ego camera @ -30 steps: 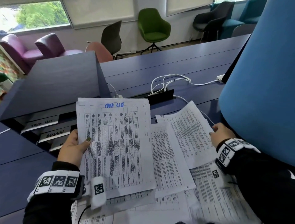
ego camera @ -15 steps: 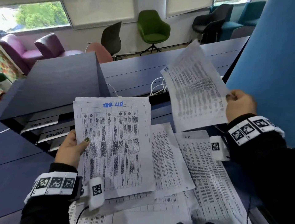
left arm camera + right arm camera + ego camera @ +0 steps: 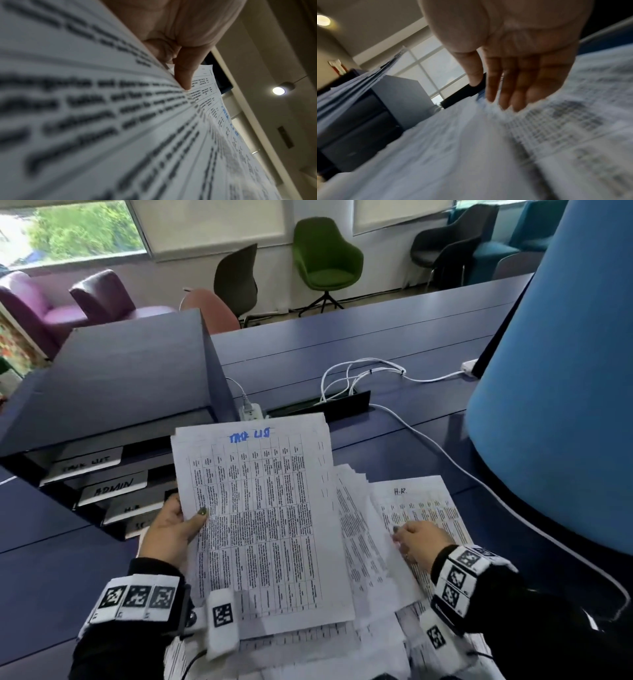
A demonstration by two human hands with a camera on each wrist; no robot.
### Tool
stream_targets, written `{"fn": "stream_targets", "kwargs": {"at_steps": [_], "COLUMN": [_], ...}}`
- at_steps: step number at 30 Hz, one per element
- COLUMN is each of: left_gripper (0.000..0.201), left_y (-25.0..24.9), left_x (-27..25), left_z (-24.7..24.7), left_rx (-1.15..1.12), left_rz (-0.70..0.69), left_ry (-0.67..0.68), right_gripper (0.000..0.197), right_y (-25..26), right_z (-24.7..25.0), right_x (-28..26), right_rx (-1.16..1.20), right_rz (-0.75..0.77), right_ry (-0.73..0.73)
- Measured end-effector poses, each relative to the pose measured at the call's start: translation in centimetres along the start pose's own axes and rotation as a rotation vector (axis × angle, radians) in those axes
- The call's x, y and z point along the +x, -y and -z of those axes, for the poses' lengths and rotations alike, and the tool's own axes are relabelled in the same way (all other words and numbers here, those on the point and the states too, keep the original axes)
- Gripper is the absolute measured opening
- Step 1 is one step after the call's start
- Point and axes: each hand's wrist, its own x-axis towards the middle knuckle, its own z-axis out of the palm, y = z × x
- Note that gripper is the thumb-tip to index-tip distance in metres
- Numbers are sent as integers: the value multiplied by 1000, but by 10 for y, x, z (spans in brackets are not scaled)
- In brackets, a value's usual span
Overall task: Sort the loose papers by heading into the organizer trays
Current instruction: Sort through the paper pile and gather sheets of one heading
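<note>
My left hand (image 3: 171, 529) grips the left edge of a raised stack of printed sheets (image 3: 263, 525) headed "TASK LIST" in blue, thumb (image 3: 183, 75) on top. More loose papers lie spread beneath it. My right hand (image 3: 421, 539) rests with straight fingers (image 3: 513, 83) on a sheet headed "H.R." (image 3: 411, 498) and holds nothing. The dark blue organizer (image 3: 120, 378) stands at the left. Its stacked trays carry the labels TASK LIST (image 3: 85, 465), ADMIN (image 3: 113, 487) and H.R. (image 3: 132, 508). A lower label is partly hidden by my left hand.
White cables (image 3: 359, 374) run from a black desk socket flap (image 3: 342, 402) across the blue desk (image 3: 376, 337). One cable trails along the right side. A large light-blue padded panel (image 3: 555, 405) stands close on the right. Chairs stand beyond the desk.
My right hand had lifted a sheet from the right of the pile; it no longer holds that sheet and has come down onto the H.R. sheet. The left hand's stack has barely moved.
</note>
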Motion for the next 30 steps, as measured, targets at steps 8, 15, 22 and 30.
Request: {"fn": "stream_targets", "kwargs": {"at_steps": [8, 15, 22, 30], "left_gripper": [47, 50, 52, 50], "left_y": [64, 84, 73, 66], "left_x": [-1, -4, -9, -18], "left_z": [-4, -1, -3, 1], "left_rx": [467, 477, 521, 377], "left_rz": [156, 229, 219, 227], "left_ry": [3, -5, -2, -20], "right_gripper": [84, 68, 25, 20], "right_y": [-54, -60, -16, 48], "right_z": [47, 51, 67, 162], "right_x": [16, 19, 11, -29], "right_rx": [0, 48, -199, 12], "right_rz": [-477, -418, -83, 213], "right_ry": [-259, -48, -155, -705]}}
